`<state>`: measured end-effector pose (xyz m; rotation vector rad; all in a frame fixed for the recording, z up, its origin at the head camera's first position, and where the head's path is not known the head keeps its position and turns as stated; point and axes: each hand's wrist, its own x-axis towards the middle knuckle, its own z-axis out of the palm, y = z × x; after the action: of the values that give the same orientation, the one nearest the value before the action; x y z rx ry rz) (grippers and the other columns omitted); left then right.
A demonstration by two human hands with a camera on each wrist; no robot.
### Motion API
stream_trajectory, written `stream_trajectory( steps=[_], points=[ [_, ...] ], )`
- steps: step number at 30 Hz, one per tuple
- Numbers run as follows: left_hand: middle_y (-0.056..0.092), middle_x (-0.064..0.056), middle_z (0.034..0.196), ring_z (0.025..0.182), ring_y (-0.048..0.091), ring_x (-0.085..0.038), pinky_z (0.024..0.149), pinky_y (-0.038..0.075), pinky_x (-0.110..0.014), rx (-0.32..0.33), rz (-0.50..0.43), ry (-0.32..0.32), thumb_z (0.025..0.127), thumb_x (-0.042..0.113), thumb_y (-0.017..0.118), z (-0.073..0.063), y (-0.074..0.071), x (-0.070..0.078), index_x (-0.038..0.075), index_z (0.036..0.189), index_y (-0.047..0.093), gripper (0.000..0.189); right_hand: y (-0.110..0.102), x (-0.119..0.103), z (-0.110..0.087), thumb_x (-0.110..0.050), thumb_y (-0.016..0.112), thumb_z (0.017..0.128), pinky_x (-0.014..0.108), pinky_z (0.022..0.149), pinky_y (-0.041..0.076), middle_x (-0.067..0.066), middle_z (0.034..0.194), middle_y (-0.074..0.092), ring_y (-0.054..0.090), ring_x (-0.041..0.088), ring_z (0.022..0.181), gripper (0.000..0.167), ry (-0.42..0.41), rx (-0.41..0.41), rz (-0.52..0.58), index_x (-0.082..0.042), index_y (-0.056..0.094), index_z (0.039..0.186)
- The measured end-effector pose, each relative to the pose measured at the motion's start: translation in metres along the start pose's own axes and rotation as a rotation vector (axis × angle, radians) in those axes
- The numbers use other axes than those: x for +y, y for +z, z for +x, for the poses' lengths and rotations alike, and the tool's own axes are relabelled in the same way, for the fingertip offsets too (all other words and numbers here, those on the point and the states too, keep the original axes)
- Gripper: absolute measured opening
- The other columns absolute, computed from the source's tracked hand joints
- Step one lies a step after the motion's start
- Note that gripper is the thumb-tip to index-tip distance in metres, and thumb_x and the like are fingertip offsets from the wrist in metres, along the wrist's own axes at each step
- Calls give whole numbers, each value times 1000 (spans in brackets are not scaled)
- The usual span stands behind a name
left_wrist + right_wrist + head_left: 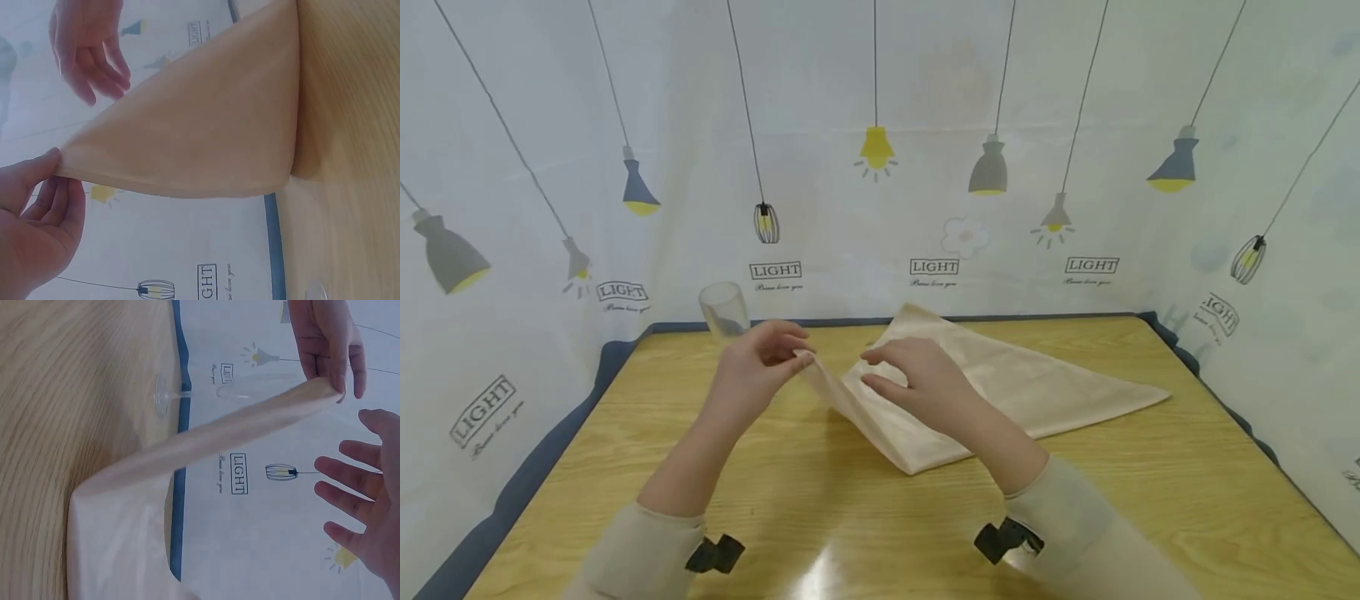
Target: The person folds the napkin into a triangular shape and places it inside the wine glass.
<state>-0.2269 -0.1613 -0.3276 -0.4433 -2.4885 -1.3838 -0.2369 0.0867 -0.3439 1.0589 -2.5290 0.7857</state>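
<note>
A beige cloth (1000, 367) lies folded to a pointed shape on the wooden table, one corner lifted at its left. My left hand (756, 367) pinches that raised corner between thumb and fingers, and the left wrist view shows the cloth (206, 119) stretching from the pinch down to the tabletop. My right hand (925, 379) hovers over the cloth's near left part, fingers spread and nothing in them. In the right wrist view, the fingers of the right hand (369, 494) are apart from the lifted corner.
A clear stemmed glass (724, 308) stands at the back left, just behind my left hand. Its foot (162, 397) rests on the table in the right wrist view. A white curtain (835, 217) printed with lamps surrounds the wooden table (760, 517) at the back and sides.
</note>
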Motion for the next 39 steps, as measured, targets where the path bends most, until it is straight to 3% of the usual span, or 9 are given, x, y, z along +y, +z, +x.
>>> stream_trajectory(
  steps=[4, 9, 14, 20, 27, 35, 39],
  points=[
    [71, -4, 97, 81, 64, -20, 69, 54, -27, -29, -84, -58, 88, 10, 73, 1, 5, 11, 10, 109, 67, 21, 5, -14, 5, -29, 64, 96, 39, 94, 47, 4, 113, 69, 61, 21, 108, 32, 35, 46, 46, -6, 68, 118],
    [71, -3, 94, 82, 65, -18, 71, 54, -30, -39, -43, -3, 87, 7, 74, 0, 8, 20, 10, 107, 68, 21, 12, -28, 11, -28, 69, 92, 37, 91, 49, 3, 109, 70, 62, 20, 106, 29, 93, 120, 76, -8, 72, 112],
    [70, -2, 91, 82, 65, -17, 71, 54, -31, -42, 20, 44, 87, 6, 74, -2, 8, 25, 8, 107, 68, 21, 20, -39, 17, -23, 77, 86, 32, 84, 52, 1, 97, 72, 65, 16, 94, 20, 70, 206, 83, -8, 75, 100],
    [71, -4, 101, 90, 66, -18, 78, 55, -32, -101, -31, 82, 88, 8, 73, -3, 4, 23, 8, 115, 66, 28, 26, -41, 19, -14, 77, 85, 28, 73, 53, 0, 82, 72, 67, 14, 79, 7, 33, 310, 61, -8, 76, 87],
    [69, -7, 112, 102, 65, -22, 84, 54, -32, -185, -87, -19, 90, 10, 71, -3, -3, 11, 9, 124, 65, 35, 25, -41, 18, -15, 75, 87, 28, 72, 53, -1, 85, 72, 66, 14, 81, 8, 55, 304, 89, -8, 77, 90],
    [71, -9, 105, 97, 67, -22, 82, 55, -33, -155, -81, -122, 89, 8, 72, -2, 0, 13, 3, 107, 73, 19, 24, -45, 18, -19, 74, 88, 27, 73, 52, -1, 85, 71, 66, 13, 81, 12, 53, 334, 142, -8, 75, 93],
    [71, -10, 101, 94, 68, -23, 79, 55, -32, -148, -63, -102, 88, 4, 72, -3, 1, 14, 0, 104, 73, 16, 24, -48, 19, -19, 77, 85, 27, 73, 52, -1, 85, 71, 65, 13, 82, 13, 17, 372, 146, -8, 75, 92]
  ],
)
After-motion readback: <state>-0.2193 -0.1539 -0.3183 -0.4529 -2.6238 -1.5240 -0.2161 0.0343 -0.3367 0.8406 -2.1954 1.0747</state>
